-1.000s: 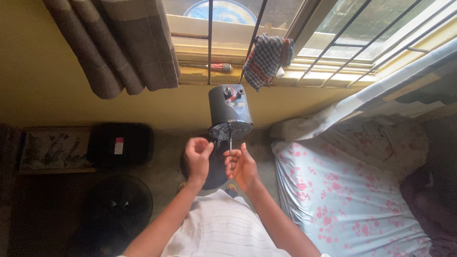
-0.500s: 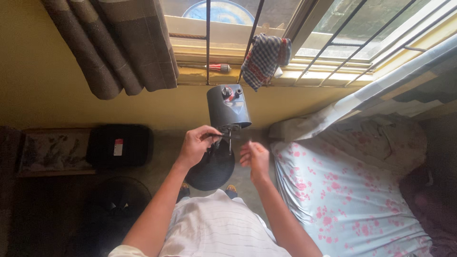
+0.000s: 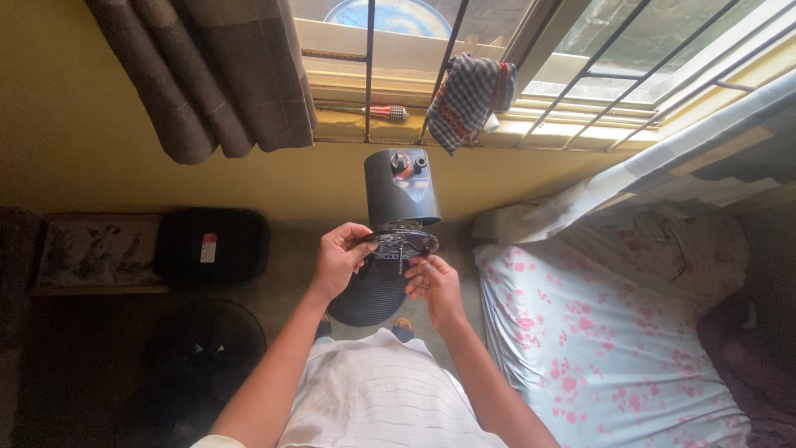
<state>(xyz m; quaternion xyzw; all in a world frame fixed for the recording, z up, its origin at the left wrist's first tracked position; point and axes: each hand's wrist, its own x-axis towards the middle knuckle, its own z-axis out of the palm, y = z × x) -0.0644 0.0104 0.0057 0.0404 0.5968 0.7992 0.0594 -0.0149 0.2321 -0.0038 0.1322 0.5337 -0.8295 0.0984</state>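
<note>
Both hands have come back together on the fan part.

Left hand grips the dark round piece; right hand pinches under it. It sits below the grey fan motor, above the fan base, beside the flowery bed.

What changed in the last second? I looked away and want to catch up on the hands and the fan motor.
The right hand, apart half a second ago, has returned under the motor's front plate. The left hand kept its grip on the plate's edge. Grey motor housing and bed unchanged.
</note>
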